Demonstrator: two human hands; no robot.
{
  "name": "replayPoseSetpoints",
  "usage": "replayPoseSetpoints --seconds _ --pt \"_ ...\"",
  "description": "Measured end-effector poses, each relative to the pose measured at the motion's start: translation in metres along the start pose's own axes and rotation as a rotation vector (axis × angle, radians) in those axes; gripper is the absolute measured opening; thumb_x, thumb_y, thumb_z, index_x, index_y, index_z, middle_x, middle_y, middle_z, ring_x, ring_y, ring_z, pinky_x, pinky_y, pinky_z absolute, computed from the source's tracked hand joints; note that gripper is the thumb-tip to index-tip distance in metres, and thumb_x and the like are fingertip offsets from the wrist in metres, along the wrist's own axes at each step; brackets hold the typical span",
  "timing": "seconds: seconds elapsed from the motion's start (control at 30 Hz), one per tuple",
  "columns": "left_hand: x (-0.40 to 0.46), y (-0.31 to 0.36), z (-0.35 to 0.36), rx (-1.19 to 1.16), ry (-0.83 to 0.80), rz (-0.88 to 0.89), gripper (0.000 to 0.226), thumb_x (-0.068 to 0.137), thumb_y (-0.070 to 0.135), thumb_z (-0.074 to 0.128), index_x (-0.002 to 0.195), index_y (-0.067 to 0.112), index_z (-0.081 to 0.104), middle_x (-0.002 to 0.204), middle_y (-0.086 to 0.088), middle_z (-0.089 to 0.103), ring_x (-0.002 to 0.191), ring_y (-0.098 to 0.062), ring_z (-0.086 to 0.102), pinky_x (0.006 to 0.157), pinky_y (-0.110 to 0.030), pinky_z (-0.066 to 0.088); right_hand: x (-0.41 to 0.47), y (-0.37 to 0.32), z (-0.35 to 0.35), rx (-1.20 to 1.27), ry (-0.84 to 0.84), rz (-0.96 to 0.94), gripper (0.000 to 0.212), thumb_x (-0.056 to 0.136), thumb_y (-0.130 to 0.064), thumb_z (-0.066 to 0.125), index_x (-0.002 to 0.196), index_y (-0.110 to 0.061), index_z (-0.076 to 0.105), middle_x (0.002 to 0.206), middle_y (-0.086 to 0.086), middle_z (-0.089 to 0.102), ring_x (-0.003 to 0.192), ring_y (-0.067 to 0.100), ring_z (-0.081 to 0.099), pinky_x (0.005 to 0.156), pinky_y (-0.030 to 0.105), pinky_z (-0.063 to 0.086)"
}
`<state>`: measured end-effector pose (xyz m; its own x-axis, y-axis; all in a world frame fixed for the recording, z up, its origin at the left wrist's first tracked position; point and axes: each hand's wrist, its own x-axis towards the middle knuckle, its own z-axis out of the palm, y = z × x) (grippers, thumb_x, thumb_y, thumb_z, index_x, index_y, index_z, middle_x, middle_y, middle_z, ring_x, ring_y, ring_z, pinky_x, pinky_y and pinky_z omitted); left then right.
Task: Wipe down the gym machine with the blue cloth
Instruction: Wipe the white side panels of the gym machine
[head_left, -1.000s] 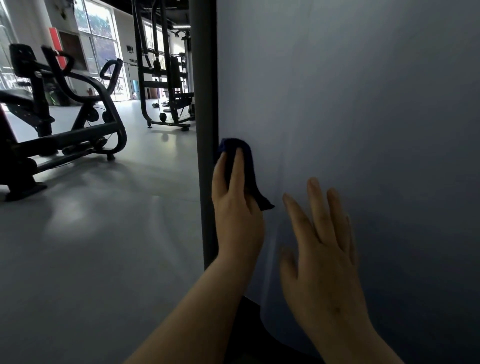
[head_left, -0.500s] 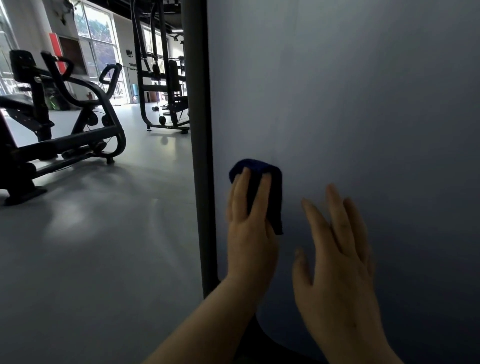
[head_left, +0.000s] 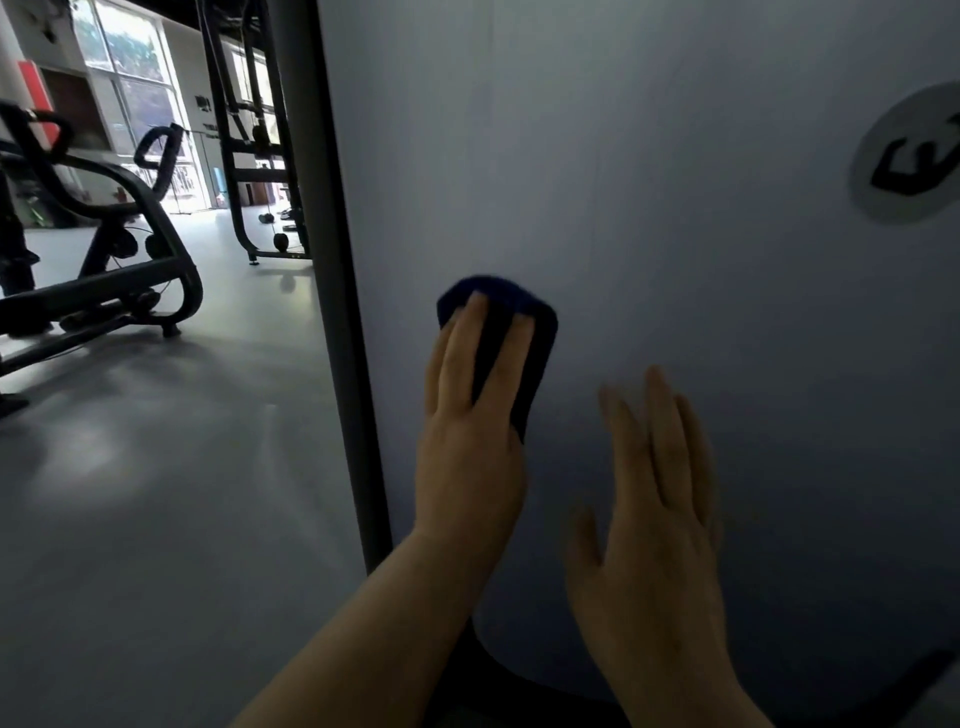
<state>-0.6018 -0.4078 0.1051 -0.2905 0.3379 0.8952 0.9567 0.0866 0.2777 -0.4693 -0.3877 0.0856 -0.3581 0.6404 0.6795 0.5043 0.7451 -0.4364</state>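
Observation:
The gym machine's large pale grey panel (head_left: 649, 208) fills the right of the head view, edged on the left by a dark upright post (head_left: 332, 291). A dark blue cloth (head_left: 530, 332) lies flat against the panel. My left hand (head_left: 470, 441) presses it there with straight fingers on top of it. My right hand (head_left: 654, 530) rests flat on the panel to the right of the cloth, fingers straight, holding nothing.
A round grey logo sticker (head_left: 914, 161) sits on the panel at the far right. Left of the post, the grey floor (head_left: 156, 493) stretches to a black exercise machine (head_left: 104, 270) and a black rack (head_left: 249, 156) near bright windows.
My left hand has slid the cloth rightward, from the panel's left edge by the post further onto the panel. My right hand stayed flat on the panel beside it.

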Motion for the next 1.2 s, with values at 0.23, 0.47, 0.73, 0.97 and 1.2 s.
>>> replayPoseSetpoints --seconds 0.23,0.47,0.73,0.97,1.2 --pt "-0.016 0.017 0.011 0.126 -0.057 0.165 0.061 0.091 -0.002 0.039 0.148 0.022 0.035 0.157 -0.003 0.023 0.147 -0.026 0.020 0.116 -0.022 0.017 0.007 0.018 -0.011 -0.004 0.095 0.109 0.099 0.081 -0.007 0.071 0.157 -0.022 0.010 0.165 -0.007 -0.008 0.151 0.016 -0.003 0.116 0.054 0.026" --pt "0.020 0.039 0.009 0.086 0.003 0.135 0.066 0.088 -0.011 0.043 0.147 0.019 0.043 0.158 -0.003 0.024 0.147 -0.026 0.018 0.116 -0.016 0.010 0.001 0.036 -0.012 -0.016 0.130 0.138 0.091 0.088 -0.015 0.065 0.157 -0.021 0.008 0.164 -0.008 -0.011 0.149 0.008 -0.010 0.119 0.036 0.007" --pt "-0.022 0.040 0.023 0.139 -0.122 0.353 0.049 0.105 0.008 0.016 0.146 0.020 0.039 0.155 -0.004 0.028 0.145 -0.025 0.024 0.114 -0.044 0.034 -0.004 0.053 -0.018 0.007 0.159 0.145 0.096 0.082 -0.010 0.072 0.157 -0.021 0.013 0.165 -0.005 -0.004 0.150 0.012 -0.004 0.119 0.040 0.014" --pt "0.003 0.067 0.026 0.150 -0.092 0.371 0.047 0.105 0.004 0.022 0.144 0.015 0.046 0.154 -0.005 0.033 0.145 -0.026 0.027 0.115 -0.045 0.031 0.004 0.066 -0.032 0.045 0.254 0.185 0.089 0.088 -0.011 0.064 0.157 -0.023 0.010 0.164 -0.008 -0.008 0.149 0.008 -0.009 0.118 0.028 0.004" --pt "0.024 0.080 0.022 0.192 -0.117 0.452 0.048 0.100 0.001 0.032 0.144 0.015 0.047 0.155 -0.004 0.031 0.146 -0.025 0.025 0.120 -0.035 0.021 -0.001 0.078 -0.036 0.004 0.209 0.183 0.088 0.089 -0.013 0.064 0.157 -0.027 0.009 0.164 -0.008 -0.006 0.151 0.015 0.001 0.121 0.033 0.006"
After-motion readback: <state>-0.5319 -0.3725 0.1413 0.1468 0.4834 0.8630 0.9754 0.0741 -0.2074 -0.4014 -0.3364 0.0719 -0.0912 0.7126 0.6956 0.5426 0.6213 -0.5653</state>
